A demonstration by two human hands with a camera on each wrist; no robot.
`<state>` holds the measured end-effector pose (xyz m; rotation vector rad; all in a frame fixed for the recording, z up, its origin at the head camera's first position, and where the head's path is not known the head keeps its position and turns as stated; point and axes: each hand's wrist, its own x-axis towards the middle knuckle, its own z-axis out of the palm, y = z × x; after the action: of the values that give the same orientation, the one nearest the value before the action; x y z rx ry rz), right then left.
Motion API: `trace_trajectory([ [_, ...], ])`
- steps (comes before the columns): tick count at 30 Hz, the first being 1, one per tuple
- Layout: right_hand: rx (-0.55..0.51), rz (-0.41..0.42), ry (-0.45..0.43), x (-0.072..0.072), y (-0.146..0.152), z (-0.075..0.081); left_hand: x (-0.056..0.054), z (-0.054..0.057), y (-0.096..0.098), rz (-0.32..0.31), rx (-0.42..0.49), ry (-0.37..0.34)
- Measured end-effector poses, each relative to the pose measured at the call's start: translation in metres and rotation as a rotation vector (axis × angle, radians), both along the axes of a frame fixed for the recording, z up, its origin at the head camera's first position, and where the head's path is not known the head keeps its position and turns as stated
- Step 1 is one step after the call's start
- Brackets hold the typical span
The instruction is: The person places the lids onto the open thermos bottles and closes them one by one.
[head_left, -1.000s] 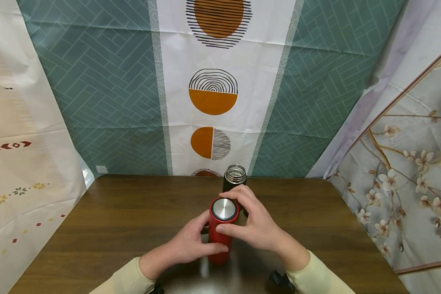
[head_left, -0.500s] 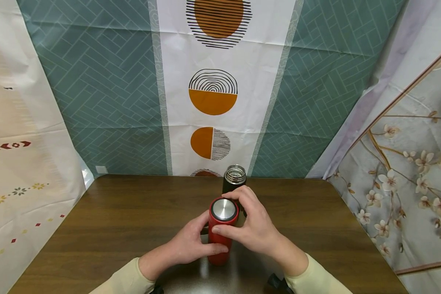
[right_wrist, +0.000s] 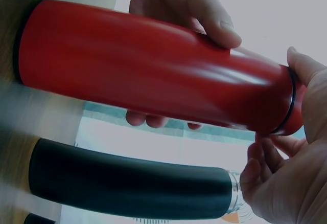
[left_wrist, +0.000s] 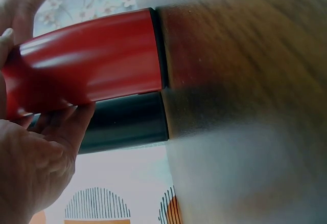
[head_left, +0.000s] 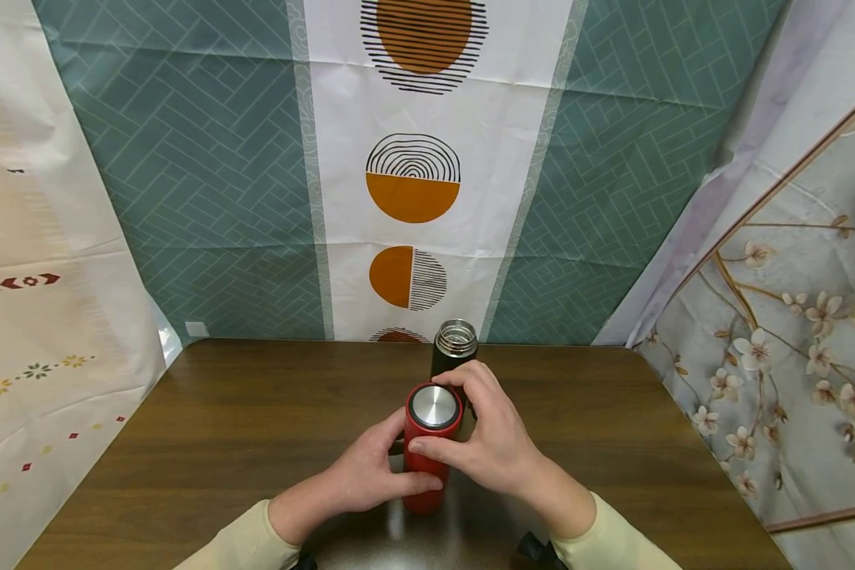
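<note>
A red thermos flask (head_left: 422, 463) stands upright on the table, its lid topped with a round silver disc (head_left: 435, 407) inside a black ring. My left hand (head_left: 363, 467) grips the flask's body, thumb across the near side and fingers behind it. Up at the top, my right hand (head_left: 495, 443) holds the lid (right_wrist: 298, 106) between thumb and fingers. A thin black ring marks the seam under the lid in the right wrist view. Just behind stands a black thermos flask (right_wrist: 127, 178) without a lid, its bare steel neck (head_left: 457, 339) showing; the right hand partly hides it.
The dark wood table (head_left: 271, 396) runs back to a patterned wall cloth (head_left: 221, 198). A small black object (right_wrist: 38, 219) lies near the black flask's base, cut off by the right wrist view's edge. A flowered cloth (head_left: 791, 356) hangs on the right.
My right thumb has slid a little to the left around the top of the red flask, the hand turning slightly with it. The left hand and both flasks keep their places.
</note>
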<state>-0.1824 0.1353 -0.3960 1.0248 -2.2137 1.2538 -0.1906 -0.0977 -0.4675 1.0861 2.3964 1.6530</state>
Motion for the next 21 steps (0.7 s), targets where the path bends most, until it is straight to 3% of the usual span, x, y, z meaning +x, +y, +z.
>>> trace_trajectory([
  [11,0.006,0.237,-0.108,-0.012,0.013,-0.003,0.001,0.000,0.001,-0.009,0.015,0.025],
  [21,0.029,0.257,-0.165,-0.014,0.014,0.001,0.001,0.000,0.001,-0.007,0.011,0.014],
])
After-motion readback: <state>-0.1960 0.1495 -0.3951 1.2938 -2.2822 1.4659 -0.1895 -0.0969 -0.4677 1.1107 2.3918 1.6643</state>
